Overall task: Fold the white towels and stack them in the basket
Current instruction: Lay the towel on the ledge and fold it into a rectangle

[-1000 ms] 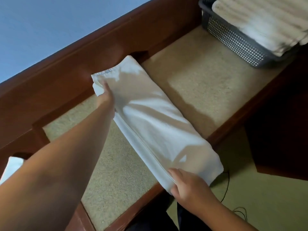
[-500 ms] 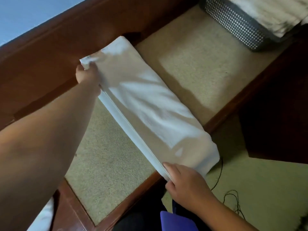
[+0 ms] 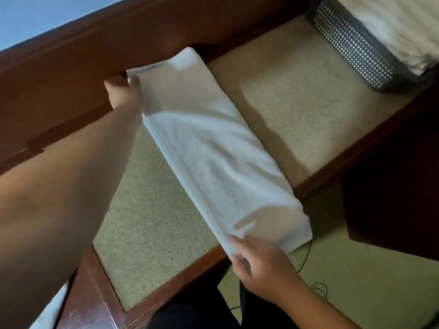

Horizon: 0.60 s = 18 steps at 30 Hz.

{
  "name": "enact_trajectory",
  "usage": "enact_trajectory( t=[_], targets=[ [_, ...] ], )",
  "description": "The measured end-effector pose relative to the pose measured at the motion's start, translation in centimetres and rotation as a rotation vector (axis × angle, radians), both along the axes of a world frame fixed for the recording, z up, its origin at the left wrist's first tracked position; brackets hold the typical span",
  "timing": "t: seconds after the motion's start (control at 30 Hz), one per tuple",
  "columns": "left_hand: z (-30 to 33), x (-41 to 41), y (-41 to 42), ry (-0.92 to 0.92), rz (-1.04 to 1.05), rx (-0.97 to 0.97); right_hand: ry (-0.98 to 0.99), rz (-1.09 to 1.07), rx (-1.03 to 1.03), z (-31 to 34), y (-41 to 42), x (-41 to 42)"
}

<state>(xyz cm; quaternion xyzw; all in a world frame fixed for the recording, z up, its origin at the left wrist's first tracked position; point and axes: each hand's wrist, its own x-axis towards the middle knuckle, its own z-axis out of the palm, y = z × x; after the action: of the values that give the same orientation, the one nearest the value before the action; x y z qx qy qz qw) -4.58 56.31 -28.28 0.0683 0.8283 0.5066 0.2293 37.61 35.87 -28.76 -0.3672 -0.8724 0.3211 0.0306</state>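
White folded towel (image 3: 213, 148) stretches between both hands — left hand (image 3: 123, 92) pinching its far corner, right hand (image 3: 261, 262) gripping its near end — well apart from the basket (image 3: 351, 46).

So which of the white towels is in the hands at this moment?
The long folded towel lying across the table, left hand at its far end, right hand at its near end. The others sit stacked in the basket.

The left arm stretches far forward, its left hand (image 3: 123, 91) pinching a corner with thumb on top; the right hand (image 3: 259, 262) stays close to the body, fingers (image 3: 237, 241) curled, gripping the near end
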Motion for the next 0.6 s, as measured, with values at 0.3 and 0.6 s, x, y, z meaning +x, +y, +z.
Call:
enact_trajectory(
  t=[0.3, 0.6],
  targets=[
    [-0.9, 20.7, -15.8, 0.063, -0.389, -0.578, 0.029, -0.552, 0.012, 0.9, 14.1, 0.7],
    [-0.3, 26.1, -18.9, -0.014, -0.126, -0.503, -0.291, -0.405, -0.474, 0.8, 21.4, 0.3]
  ],
)
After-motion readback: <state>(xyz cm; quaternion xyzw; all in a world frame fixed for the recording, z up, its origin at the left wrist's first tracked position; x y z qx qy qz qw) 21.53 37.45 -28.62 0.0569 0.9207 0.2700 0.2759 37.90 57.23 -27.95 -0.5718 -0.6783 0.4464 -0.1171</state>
